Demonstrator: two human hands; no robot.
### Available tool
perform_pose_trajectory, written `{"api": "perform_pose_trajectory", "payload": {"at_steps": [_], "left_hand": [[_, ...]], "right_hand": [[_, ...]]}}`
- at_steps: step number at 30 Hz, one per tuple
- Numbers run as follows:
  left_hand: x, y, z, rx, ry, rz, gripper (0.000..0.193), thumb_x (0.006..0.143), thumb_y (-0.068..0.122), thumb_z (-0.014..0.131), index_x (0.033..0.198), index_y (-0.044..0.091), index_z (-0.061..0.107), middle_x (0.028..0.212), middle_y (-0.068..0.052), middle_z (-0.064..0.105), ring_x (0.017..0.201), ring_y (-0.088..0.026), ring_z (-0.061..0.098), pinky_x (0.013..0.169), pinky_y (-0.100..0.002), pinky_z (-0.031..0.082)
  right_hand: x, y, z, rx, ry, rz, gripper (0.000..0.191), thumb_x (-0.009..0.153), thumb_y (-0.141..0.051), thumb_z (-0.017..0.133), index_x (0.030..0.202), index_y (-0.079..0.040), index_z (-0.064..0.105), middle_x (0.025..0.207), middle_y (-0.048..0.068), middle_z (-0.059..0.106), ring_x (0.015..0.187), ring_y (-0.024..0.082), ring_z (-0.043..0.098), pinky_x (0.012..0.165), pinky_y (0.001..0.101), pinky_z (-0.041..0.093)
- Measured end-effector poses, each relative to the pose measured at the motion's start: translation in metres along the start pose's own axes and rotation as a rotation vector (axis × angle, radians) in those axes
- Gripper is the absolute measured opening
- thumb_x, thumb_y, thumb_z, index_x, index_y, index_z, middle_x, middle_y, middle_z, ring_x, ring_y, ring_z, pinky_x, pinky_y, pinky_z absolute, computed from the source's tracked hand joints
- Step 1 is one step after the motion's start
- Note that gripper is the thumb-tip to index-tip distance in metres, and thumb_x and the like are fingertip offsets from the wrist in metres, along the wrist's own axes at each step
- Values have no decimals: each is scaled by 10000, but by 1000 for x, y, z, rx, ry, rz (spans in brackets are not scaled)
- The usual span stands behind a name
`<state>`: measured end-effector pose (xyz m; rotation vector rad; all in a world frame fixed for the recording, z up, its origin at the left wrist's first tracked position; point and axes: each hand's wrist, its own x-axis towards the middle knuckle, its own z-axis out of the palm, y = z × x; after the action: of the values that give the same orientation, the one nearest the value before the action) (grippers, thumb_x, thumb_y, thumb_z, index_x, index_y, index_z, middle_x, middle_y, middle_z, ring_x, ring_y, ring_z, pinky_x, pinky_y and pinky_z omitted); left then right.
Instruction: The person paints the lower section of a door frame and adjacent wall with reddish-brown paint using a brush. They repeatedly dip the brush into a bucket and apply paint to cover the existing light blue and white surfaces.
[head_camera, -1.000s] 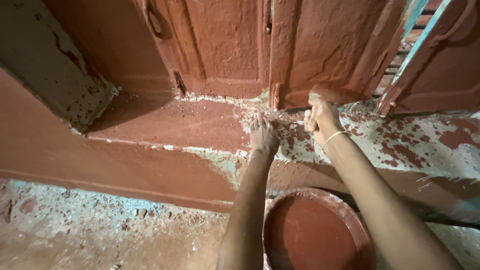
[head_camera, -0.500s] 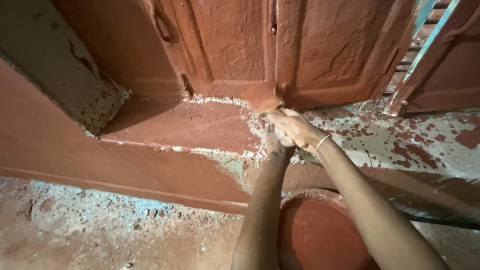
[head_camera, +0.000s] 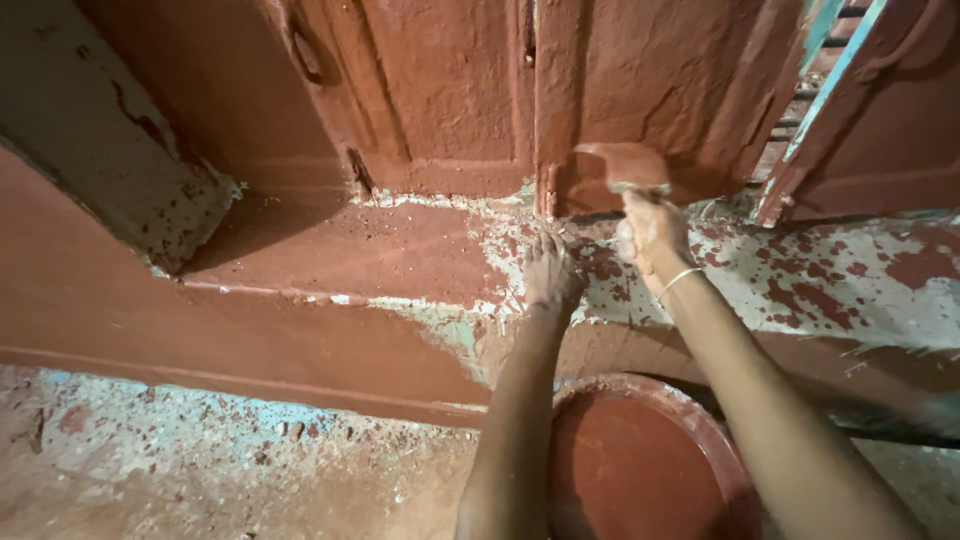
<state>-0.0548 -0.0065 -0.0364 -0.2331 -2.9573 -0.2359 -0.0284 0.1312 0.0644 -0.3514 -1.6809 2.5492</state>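
Note:
My right hand (head_camera: 650, 232) grips a paint-soaked brush or cloth (head_camera: 625, 165) and holds it against the bottom of the red-brown door (head_camera: 650, 90). A thin bangle sits on that wrist. My left hand (head_camera: 550, 272) rests flat, fingers spread, on the stone doorstep (head_camera: 380, 250), where wet red-brown paint meets flaking whitish patches. Below my arms stands a round basin of red-brown paint (head_camera: 630, 470).
A second door panel (head_camera: 440, 90) stands to the left, with a worn wall (head_camera: 90, 150) beside it. A turquoise-edged shutter (head_camera: 830, 90) leans at the right. The step's right part (head_camera: 850, 280) is mottled white and red. The floor (head_camera: 200, 470) is speckled with paint chips.
My right hand has moved from the step's middle back to the right and up, pressing the brush on the door's base. The left hand stayed on the step.

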Motion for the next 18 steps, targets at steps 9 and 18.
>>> {"api": "perform_pose_trajectory", "payload": {"at_steps": [9, 18], "left_hand": [[0, 1, -4, 40, -94, 20, 838, 953, 432, 582, 1570, -25, 247, 1634, -224, 262, 1519, -330, 253, 1239, -426, 216], [3, 1, 6, 252, -26, 49, 480, 1042, 403, 496, 1442, 139, 481, 1399, -105, 541, 1335, -247, 484, 1166, -424, 355]], "right_hand": [[-29, 1, 50, 43, 281, -73, 128, 989, -266, 621, 979, -140, 605, 581, -22, 525, 381, 88, 437, 284, 252, 312], [-39, 23, 91, -229, -387, 196, 188, 970, -228, 644, 942, -96, 513, 573, -7, 496, 403, 100, 423, 315, 255, 303]]}}
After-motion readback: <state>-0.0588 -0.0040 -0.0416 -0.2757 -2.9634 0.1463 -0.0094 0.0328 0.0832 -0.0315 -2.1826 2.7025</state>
